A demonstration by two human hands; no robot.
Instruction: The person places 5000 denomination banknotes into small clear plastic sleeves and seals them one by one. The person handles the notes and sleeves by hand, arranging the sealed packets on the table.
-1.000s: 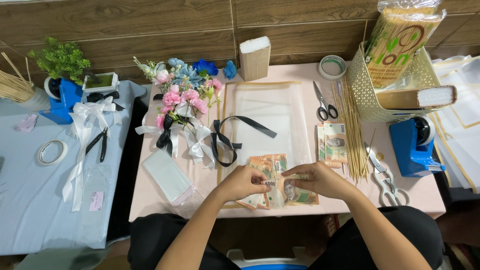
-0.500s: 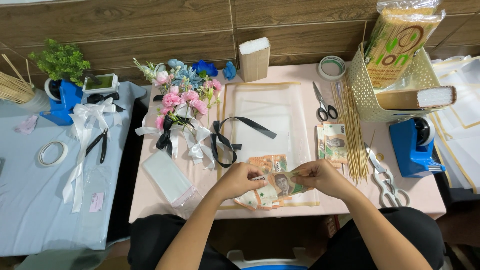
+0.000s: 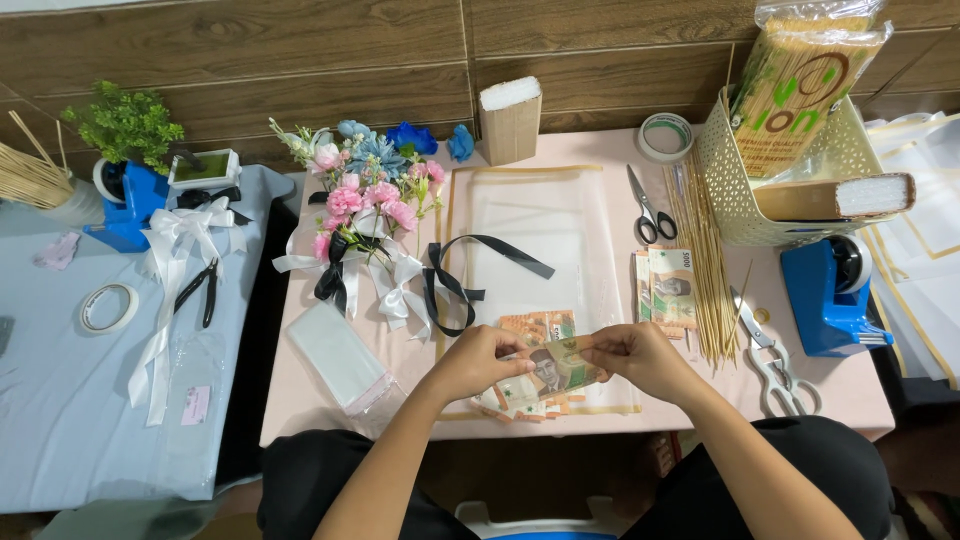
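My left hand [image 3: 478, 362] and my right hand [image 3: 640, 358] both pinch one greenish banknote [image 3: 555, 372], held a little above the front edge of the pink table [image 3: 320, 415]. Under it lies a small pile of orange banknotes [image 3: 535, 328] on a clear plastic sleeve [image 3: 540, 225]. A second stack of banknotes [image 3: 668, 286] lies to the right of my right hand, beside a row of thin wooden skewers [image 3: 700, 270].
A flower bunch [image 3: 365, 195] with white and black ribbons [image 3: 455, 285] lies at the left. Scissors [image 3: 645, 208], a tape roll [image 3: 665, 135], a cream basket [image 3: 770, 200], a blue tape dispenser [image 3: 830, 295] and white shears [image 3: 775, 365] stand at the right. A blue side table [image 3: 60, 400] holds pliers [image 3: 200, 290].
Both hands have lifted a greenish banknote off the orange pile and now hold it stretched between them, slightly tilted. Nothing else on the table has moved.
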